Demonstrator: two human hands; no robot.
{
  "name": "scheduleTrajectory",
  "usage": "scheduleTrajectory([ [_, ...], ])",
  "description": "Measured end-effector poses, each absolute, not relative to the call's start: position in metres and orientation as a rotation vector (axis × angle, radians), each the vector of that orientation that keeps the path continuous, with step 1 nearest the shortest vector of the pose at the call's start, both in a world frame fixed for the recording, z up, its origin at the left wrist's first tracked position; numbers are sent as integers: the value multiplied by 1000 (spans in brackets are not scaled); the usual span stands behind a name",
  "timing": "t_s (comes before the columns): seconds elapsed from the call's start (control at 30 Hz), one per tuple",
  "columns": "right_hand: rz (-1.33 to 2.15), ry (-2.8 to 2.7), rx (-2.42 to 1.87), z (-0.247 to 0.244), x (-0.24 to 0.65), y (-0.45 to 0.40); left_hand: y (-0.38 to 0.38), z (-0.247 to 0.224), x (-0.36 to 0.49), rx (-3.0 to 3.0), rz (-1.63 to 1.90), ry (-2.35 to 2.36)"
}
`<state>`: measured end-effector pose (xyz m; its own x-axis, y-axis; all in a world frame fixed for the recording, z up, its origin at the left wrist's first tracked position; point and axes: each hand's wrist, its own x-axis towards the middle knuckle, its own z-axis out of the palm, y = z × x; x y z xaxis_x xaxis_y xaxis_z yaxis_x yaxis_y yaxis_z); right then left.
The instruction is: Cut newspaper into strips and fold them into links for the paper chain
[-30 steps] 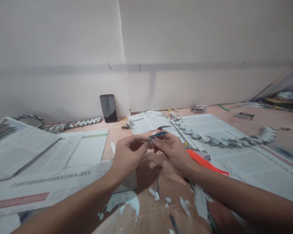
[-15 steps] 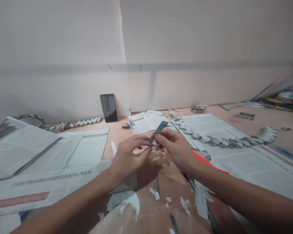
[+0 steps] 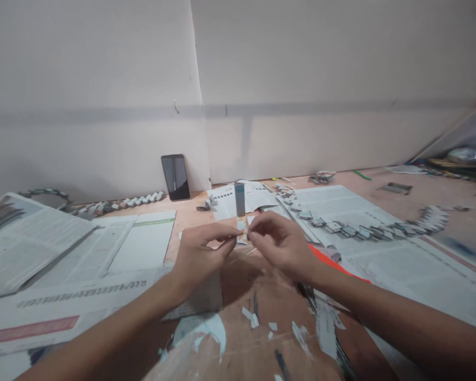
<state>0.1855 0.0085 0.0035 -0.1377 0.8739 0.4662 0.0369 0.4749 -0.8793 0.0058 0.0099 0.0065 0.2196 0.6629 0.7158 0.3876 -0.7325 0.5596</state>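
Observation:
A narrow strip of printed paper stands upright between my hands, grey-blue on its upper part and pale with orange marks lower down. My left hand pinches its left edge between thumb and fingers. From the other side my right hand pinches the right edge, its index finger curved. Both hands hover over the wooden tabletop. Small white paper scraps lie on the wood below them. Behind the strip is an open booklet.
A folded-paper chain curves across newspaper on the right. Another chain runs along the wall at left. A phone leans against the wall. More newspaper covers the left side. Something bright red lies by my right forearm.
The paper strip has turned from slanting and edge-on to upright, with its flat face toward me. My fingers have shifted to opposite edges of it.

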Motion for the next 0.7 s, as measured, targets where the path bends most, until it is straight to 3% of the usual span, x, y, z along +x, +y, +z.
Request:
scheduleTrajectory([
  [0.2,685,-1795,-729,-3,186,4,7,12,7,2158,1500,955],
  [0.7,780,-1666,-723,-1,183,7,5,15,8,2045,1408,989],
])
